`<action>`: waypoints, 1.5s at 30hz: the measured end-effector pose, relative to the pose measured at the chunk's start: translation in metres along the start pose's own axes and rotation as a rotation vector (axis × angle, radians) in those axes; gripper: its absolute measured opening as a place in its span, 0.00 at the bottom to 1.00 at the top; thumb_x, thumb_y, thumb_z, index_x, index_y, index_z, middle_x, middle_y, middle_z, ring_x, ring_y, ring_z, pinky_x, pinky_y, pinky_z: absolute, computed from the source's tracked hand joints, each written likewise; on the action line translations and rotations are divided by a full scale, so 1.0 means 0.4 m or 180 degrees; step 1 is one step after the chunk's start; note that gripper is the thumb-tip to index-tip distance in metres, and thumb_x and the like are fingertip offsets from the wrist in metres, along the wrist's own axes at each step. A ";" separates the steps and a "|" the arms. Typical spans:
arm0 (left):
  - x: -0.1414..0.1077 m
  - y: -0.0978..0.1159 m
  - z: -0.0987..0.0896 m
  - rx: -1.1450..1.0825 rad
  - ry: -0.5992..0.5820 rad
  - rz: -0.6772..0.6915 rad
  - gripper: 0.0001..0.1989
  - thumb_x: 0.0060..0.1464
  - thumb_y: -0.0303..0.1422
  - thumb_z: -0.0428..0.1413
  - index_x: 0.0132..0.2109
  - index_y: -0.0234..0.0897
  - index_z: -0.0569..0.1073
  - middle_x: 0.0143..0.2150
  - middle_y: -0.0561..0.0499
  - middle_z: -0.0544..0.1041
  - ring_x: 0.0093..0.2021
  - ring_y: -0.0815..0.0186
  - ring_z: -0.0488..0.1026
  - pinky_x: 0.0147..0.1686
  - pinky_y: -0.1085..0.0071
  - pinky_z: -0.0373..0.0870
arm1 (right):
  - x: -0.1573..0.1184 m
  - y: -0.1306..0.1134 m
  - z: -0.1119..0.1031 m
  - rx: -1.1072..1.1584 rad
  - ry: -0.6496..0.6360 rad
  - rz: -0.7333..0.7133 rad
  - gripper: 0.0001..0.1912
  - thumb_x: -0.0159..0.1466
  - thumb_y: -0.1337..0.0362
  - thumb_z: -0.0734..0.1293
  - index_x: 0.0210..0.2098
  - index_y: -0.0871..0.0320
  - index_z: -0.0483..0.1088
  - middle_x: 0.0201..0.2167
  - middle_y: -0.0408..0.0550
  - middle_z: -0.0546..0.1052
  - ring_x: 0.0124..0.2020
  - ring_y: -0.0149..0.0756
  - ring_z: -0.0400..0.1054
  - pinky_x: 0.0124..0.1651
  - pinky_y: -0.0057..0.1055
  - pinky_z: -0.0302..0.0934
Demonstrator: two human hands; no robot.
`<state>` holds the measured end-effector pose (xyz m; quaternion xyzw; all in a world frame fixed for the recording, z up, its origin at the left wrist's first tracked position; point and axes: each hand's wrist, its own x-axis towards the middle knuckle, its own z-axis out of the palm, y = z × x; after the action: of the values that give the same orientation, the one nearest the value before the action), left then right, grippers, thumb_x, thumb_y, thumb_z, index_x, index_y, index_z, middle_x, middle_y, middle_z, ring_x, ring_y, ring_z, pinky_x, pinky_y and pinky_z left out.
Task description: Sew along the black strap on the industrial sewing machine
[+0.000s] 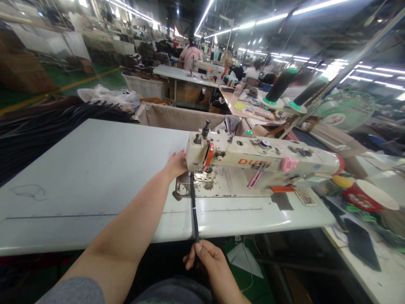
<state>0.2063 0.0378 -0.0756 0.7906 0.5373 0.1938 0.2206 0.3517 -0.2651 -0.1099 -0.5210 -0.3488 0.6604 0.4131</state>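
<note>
A narrow black strip [194, 211] runs from under the needle area of a white sewing machine [234, 156] across the table's front edge. My right hand [207, 257] pinches its near end between thumb and fingers, just below that edge. My left hand [177, 164] reaches to the left side of the machine head, behind the needle area; its fingertips are partly hidden by the head, and what they touch cannot be made out. A small white mark shows on the strip between the machine and the table edge.
Many black strips [57, 131] lie heaped beyond the table's left side. Two black thread cones [280, 86] stand behind the machine. A red and white tub [367, 195] and a dark flat piece [362, 245] are at the right. Co-workers sit farther back.
</note>
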 end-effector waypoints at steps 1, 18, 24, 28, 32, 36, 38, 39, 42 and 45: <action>0.000 -0.001 0.001 0.0006 0.0004 -0.0001 0.15 0.57 0.32 0.62 0.51 0.43 0.82 0.64 0.47 0.78 0.75 0.47 0.58 0.75 0.45 0.46 | -0.001 0.002 0.000 -0.0004 0.0006 0.0005 0.28 0.66 0.37 0.69 0.26 0.56 0.75 0.24 0.48 0.80 0.39 0.47 0.78 0.42 0.35 0.62; 0.008 -0.005 0.009 0.0032 0.0058 0.0020 0.19 0.53 0.32 0.63 0.53 0.45 0.83 0.64 0.48 0.78 0.74 0.46 0.60 0.74 0.47 0.51 | 0.002 0.012 -0.007 0.0109 -0.0033 -0.0107 0.28 0.67 0.39 0.68 0.26 0.57 0.77 0.23 0.49 0.80 0.39 0.47 0.78 0.48 0.38 0.65; 0.008 -0.012 0.012 0.0016 0.0032 0.0065 0.19 0.54 0.32 0.62 0.54 0.45 0.83 0.64 0.48 0.78 0.74 0.49 0.61 0.73 0.51 0.53 | 0.013 0.021 -0.010 0.0317 -0.0027 -0.0148 0.28 0.66 0.40 0.69 0.25 0.57 0.77 0.21 0.48 0.78 0.37 0.46 0.78 0.49 0.40 0.66; 0.004 -0.010 0.009 0.0008 0.0032 0.0072 0.19 0.56 0.34 0.62 0.55 0.48 0.82 0.65 0.50 0.77 0.74 0.50 0.60 0.73 0.52 0.53 | 0.012 0.018 -0.008 0.0398 -0.0051 -0.0134 0.28 0.66 0.40 0.70 0.25 0.57 0.77 0.21 0.48 0.78 0.37 0.46 0.77 0.52 0.43 0.66; 0.001 -0.005 0.004 -0.0009 0.0013 0.0086 0.20 0.57 0.36 0.61 0.57 0.46 0.81 0.65 0.49 0.77 0.74 0.49 0.61 0.73 0.50 0.52 | 0.009 0.012 -0.007 0.0394 -0.0046 -0.0118 0.28 0.66 0.40 0.70 0.25 0.57 0.77 0.21 0.48 0.78 0.37 0.47 0.77 0.53 0.43 0.66; 0.001 -0.003 0.003 -0.0030 0.0005 0.0104 0.20 0.58 0.36 0.61 0.57 0.45 0.81 0.66 0.49 0.76 0.74 0.48 0.60 0.73 0.50 0.51 | 0.010 0.009 -0.010 0.0238 0.0009 -0.0118 0.27 0.65 0.40 0.71 0.24 0.57 0.78 0.22 0.49 0.79 0.41 0.48 0.77 0.54 0.43 0.65; 0.001 -0.003 0.003 -0.0039 0.0006 0.0112 0.18 0.58 0.35 0.60 0.56 0.44 0.81 0.66 0.48 0.76 0.74 0.47 0.60 0.73 0.49 0.51 | 0.008 0.005 -0.012 0.0068 0.0053 -0.0174 0.27 0.64 0.41 0.72 0.22 0.56 0.77 0.24 0.50 0.81 0.42 0.48 0.76 0.54 0.41 0.64; 0.000 -0.002 0.003 -0.0041 0.0011 0.0112 0.18 0.59 0.35 0.60 0.56 0.43 0.81 0.66 0.47 0.76 0.73 0.46 0.61 0.73 0.48 0.51 | 0.007 0.002 -0.012 -0.0037 0.0079 -0.0220 0.27 0.63 0.41 0.72 0.21 0.56 0.77 0.26 0.50 0.81 0.41 0.48 0.75 0.52 0.40 0.64; -0.002 -0.001 0.004 -0.0038 0.0026 0.0103 0.18 0.57 0.34 0.61 0.54 0.44 0.82 0.66 0.47 0.76 0.74 0.45 0.61 0.73 0.46 0.50 | 0.005 -0.011 -0.011 -0.0327 0.0201 -0.0344 0.25 0.60 0.41 0.75 0.21 0.56 0.77 0.32 0.50 0.82 0.40 0.45 0.72 0.48 0.37 0.63; -0.003 0.000 0.003 -0.0025 0.0034 0.0086 0.18 0.56 0.34 0.61 0.54 0.44 0.82 0.65 0.46 0.77 0.74 0.45 0.60 0.73 0.45 0.49 | 0.008 -0.016 -0.007 -0.0253 0.0272 -0.0352 0.23 0.59 0.41 0.76 0.27 0.56 0.80 0.36 0.50 0.83 0.42 0.45 0.72 0.47 0.36 0.63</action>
<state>0.2066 0.0366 -0.0768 0.7959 0.5270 0.2032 0.2182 0.3553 -0.2594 -0.1060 -0.5446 -0.3851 0.5994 0.4425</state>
